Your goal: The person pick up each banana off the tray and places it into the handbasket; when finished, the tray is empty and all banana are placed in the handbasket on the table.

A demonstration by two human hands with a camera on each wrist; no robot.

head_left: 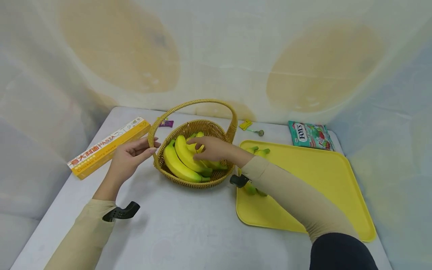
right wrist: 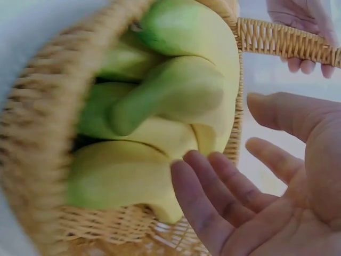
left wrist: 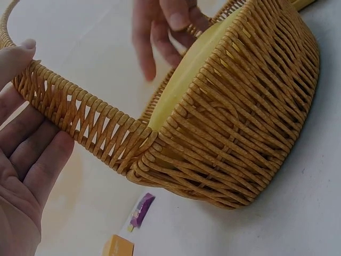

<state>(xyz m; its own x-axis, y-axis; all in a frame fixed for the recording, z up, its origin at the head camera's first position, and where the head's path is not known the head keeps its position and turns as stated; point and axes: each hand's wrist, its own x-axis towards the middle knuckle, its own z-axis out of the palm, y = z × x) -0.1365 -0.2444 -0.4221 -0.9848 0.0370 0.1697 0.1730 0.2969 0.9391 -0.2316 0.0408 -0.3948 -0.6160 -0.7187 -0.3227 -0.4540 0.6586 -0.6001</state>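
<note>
pale grey tabletop (head_left: pixel 189 225) against a draped, blotchy backdrop, set out left to right.

far left: yellow pasta box (head_left: pixel 108 147) lying flat and slanted, well apart from the hands, out of the way.

next, left hand (head_left: pixel 129 158) at the near foot of the wicker basket's handle (head_left: pixel 152 132); thumb on top of the woven strap, fingers straight beneath it, palm open, more a steadying touch than a clamp. judged to keep the light basket (head_left: pixel 189 179) from sliding or tipping while the other hand works inside. small purple wrapper (head_left: pixel 166 123) lying just behind the handle.

centre: bunch of bananas (head_left: pixel 183 161) resting inside the basket, stems toward the right, filling most of the bowl.

right hand (head_left: pixel 210 148) reaching in over the far rim, fingers spread and only lightly bent, fingertips (right wrist: pixel 197 176) touching the top of the bunch; wrist view shows an open palm, nothing pinched or gripped.

right of the basket: yellow tray (head_left: pixel 324 176) touching or nearly touching its rim, greenish bananas (head_left: pixel 259 151) lying on it under the right forearm, partly hidden. behind the tray, small yellow tag with a key-like bit (head_left: pixel 249 126), then candy bag (head_left: pixel 310 135) by the far edge.
</note>
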